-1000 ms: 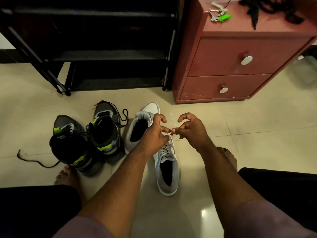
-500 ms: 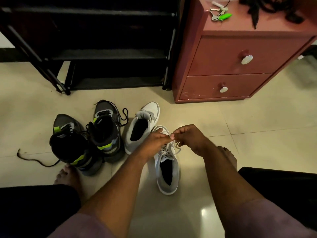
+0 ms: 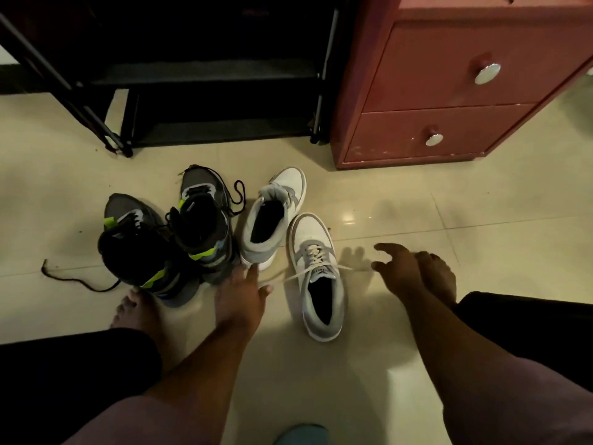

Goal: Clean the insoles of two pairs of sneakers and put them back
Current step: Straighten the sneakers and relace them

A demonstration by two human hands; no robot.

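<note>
**Lace ends drawn out sideways over the near white sneaker**

Head view: the left hand [image 3: 241, 295] pinches one end of the lace [image 3: 290, 277]; the right hand [image 3: 399, 271] has curled fingers at the other end, but its grip cannot be told. The near white sneaker [image 3: 317, 277] lies between them on the floor [image 3: 449, 220], the second white sneaker [image 3: 272, 220] just behind. Two dark sneakers [image 3: 167, 245] stand left. Insoles cannot be made out.
</note>
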